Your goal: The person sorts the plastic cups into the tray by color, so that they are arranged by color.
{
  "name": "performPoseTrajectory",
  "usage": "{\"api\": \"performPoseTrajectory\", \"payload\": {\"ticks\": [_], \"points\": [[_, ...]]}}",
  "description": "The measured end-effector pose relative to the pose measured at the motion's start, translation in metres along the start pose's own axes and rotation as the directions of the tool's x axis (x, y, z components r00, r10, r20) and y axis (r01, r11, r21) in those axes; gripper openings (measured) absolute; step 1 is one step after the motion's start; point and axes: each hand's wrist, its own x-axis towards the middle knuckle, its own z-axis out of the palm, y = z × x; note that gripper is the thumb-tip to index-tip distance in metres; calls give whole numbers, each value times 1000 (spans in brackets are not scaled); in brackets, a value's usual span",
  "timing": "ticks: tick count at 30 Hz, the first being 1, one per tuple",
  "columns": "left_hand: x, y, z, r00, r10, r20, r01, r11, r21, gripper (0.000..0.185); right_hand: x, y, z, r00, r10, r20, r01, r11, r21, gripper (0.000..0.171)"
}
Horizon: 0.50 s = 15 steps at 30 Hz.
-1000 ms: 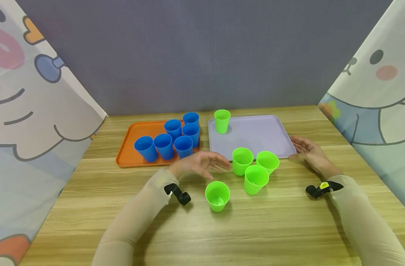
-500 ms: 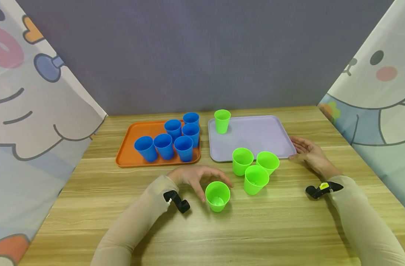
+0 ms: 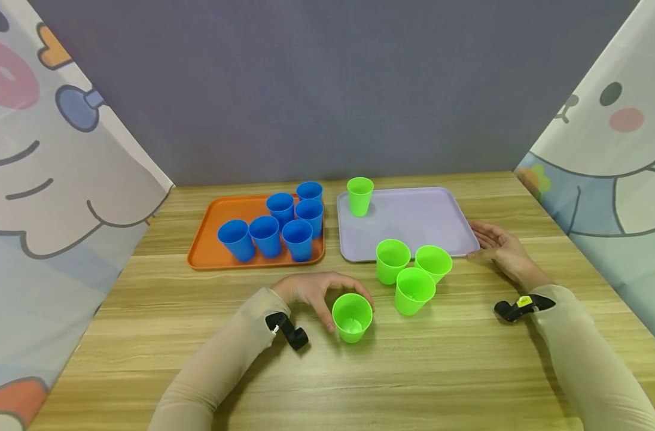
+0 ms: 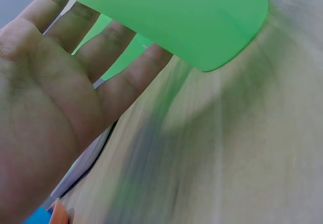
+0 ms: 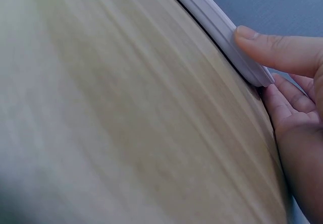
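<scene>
My left hand curls round a green plastic cup that stands on the table, thumb on its left side and fingers behind and along its right. In the left wrist view the fingers lie along the green cup; the thumb is hidden there. My right hand rests at the near right corner of the lilac tray. From the right wrist view, its straight thumb touches the tray rim, with the other fingers beside the corner.
Three more green cups cluster before the lilac tray, and another green cup stands on its left part. An orange tray at the left bears several blue cups. A grey partition closes the back.
My left hand has come down from beside the orange tray toward me and closed round the nearest green cup. The right hand has kept its place at the tray corner.
</scene>
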Motion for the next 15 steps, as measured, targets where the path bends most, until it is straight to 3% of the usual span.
{"api": "performPoseTrajectory", "payload": {"ticks": [15], "points": [[0,1,0,1000,-15,-15,15,1000,-19,76,0,-1,-1,1000,4,-2,-4,1000,-8,75]]}}
